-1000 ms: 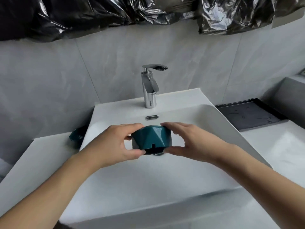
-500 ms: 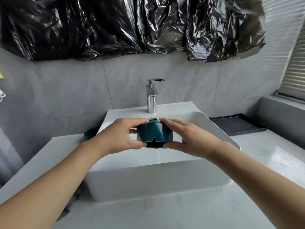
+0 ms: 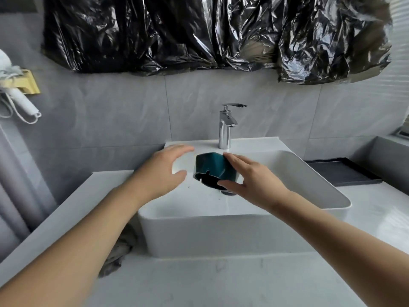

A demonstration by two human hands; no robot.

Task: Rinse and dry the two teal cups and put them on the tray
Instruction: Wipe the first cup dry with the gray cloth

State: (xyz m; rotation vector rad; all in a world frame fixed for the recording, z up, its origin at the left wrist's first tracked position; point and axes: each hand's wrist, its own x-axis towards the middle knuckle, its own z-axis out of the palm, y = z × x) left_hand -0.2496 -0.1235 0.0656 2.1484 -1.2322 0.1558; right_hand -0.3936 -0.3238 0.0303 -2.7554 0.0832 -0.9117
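Note:
A teal faceted cup (image 3: 211, 168) hangs above the white basin (image 3: 243, 231), tilted with its dark notched underside toward me. My right hand (image 3: 250, 180) grips it, fingers over the right side and thumb under the base. My left hand (image 3: 163, 171) is just left of the cup, fingers spread and apart from it. The dark tray (image 3: 340, 173) lies on the counter to the right of the basin. The second teal cup is hidden from view.
A chrome faucet (image 3: 226, 127) stands behind the basin, no water running. A grey cloth (image 3: 119, 251) lies crumpled on the white counter (image 3: 221, 282) by the basin's left front corner. Black plastic sheeting (image 3: 210, 34) hangs above. A white hairdryer (image 3: 17, 96) hangs at left.
My left hand has let go of the cup and opened, so only my right hand holds it. The cup has tilted its base toward me. The view has pulled back and up.

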